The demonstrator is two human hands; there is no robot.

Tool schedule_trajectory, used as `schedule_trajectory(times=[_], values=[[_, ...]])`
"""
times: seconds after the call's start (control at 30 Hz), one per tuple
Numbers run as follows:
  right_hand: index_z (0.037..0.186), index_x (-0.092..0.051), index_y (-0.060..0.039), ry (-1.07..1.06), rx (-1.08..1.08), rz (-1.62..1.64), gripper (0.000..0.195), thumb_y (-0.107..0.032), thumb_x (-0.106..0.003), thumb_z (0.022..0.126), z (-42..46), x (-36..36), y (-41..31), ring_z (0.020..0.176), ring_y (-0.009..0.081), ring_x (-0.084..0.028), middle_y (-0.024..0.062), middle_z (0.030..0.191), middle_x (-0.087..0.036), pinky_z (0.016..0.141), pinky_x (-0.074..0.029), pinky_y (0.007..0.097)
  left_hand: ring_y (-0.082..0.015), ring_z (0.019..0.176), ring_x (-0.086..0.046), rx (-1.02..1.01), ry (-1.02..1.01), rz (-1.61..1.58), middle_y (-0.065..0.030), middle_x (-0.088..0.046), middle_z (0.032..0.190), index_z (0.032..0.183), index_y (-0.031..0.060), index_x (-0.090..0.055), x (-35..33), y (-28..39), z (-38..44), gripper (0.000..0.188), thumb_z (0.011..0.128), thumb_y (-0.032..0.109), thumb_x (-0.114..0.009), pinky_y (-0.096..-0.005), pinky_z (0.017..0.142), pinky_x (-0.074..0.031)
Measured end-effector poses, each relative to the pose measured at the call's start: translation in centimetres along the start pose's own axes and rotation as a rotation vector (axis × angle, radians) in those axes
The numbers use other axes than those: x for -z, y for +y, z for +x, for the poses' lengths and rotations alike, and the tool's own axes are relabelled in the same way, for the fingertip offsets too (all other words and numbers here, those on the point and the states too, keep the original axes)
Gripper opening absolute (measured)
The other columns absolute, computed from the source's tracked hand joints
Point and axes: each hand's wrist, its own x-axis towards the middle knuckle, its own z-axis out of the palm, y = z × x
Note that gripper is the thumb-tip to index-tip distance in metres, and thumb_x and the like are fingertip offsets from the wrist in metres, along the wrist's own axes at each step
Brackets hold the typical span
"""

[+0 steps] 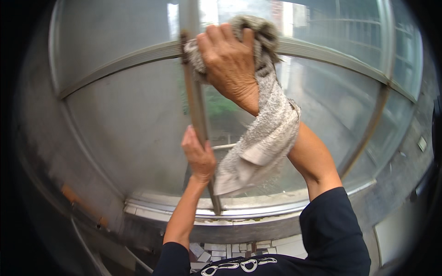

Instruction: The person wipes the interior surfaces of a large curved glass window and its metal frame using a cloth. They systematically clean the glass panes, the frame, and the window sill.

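Observation:
My right hand (229,62) grips a bunched grey terry towel (266,100) against the horizontal aluminium rail (307,51) of a sliding window, right of the middle stile. The towel's loose end drapes over my right forearm and hangs down in front of the lower pane. Lower down, my left hand (199,155) is wrapped around the edge of the upright window stile (196,100), thumb on its right side. Rusty brown marks show on the stile beside the towel. Part of the rail is hidden behind my right hand and the cloth.
A cloudy glass pane (127,127) fills the left side. Below runs a metal sill track (255,212) above a tiled ledge. Broken white tiles (238,248) lie near my body. The grey wall (397,179) at the right carries a small switch plate (422,144).

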Motion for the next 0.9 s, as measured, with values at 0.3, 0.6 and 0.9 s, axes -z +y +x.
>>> schedule_trajectory(times=[0.3,0.6,0.9], values=[[0.089,-0.064,-0.01,-0.183,-0.18,-0.153,0.023,-0.022,-0.066,0.069,-7.3,10.2,16.9,0.086,0.0231,-0.055,0.0059,0.087,-0.059,0.077,-0.035,0.0426,-0.04,0.123,-0.036,0.042,0.035,-0.052,-0.0247,-0.036,0.137,0.139,-0.0069,-0.027,2.1,-0.2,0.2,0.059,0.085,-0.002,-0.052,-0.0467,0.104,-0.028],[0.081,-0.063,-0.006,-0.203,-0.137,-0.021,0.022,-0.023,-0.068,0.068,-1.0,2.6,3.5,0.078,0.0218,-0.054,0.0081,0.08,-0.061,0.081,-0.042,0.0458,-0.0369,0.125,-0.034,0.041,0.053,-0.069,-0.0215,-0.034,0.139,0.141,-0.0021,-0.026,0.9,-0.6,-0.5,0.058,0.089,0.002,-0.05,-0.0457,0.105,-0.027],[0.087,-0.067,-0.0108,-0.186,0.017,-0.044,0.018,-0.024,-0.07,0.075,0.8,3.8,3.6,0.074,0.0177,-0.058,0.0054,0.08,-0.064,0.082,-0.046,0.0389,-0.0339,0.126,-0.037,0.068,-0.087,-0.18,-0.0181,-0.039,0.137,0.14,0.0004,-0.03,4.6,0.7,1.3,0.059,0.087,0.006,-0.055,-0.0436,0.105,-0.029]])
